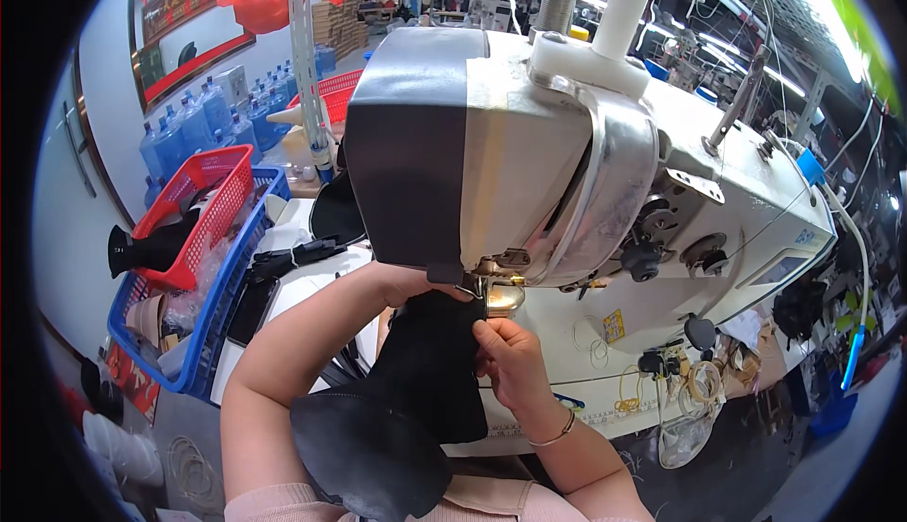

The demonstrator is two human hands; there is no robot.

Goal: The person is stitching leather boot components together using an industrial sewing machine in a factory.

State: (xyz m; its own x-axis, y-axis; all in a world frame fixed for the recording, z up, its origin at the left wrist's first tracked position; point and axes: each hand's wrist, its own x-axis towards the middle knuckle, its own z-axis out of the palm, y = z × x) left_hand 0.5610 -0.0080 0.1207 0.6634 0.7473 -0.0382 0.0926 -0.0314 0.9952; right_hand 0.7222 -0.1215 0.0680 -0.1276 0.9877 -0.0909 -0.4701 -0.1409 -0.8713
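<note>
A large sewing machine (529, 154) with a grey and cream head fills the middle of the view. Under its needle area (480, 288) lies a black leather-like piece (416, 361), which hangs down toward my lap and ends in a wide rounded flap (373, 446). My left hand (416, 284) rests on the piece's far end, left of the needle; the machine head hides most of its fingers. Just right of and below the needle, my right hand (505, 357) pinches the piece's right edge between thumb and fingers.
Black parts and scissors-like tools lie on the white table (283, 309) at left. Beyond it stand a blue basket (203, 333) and a red basket (210, 220). Thread loops and a tape roll (704, 380) sit on the right side. A thread spool (556, 4) tops the machine.
</note>
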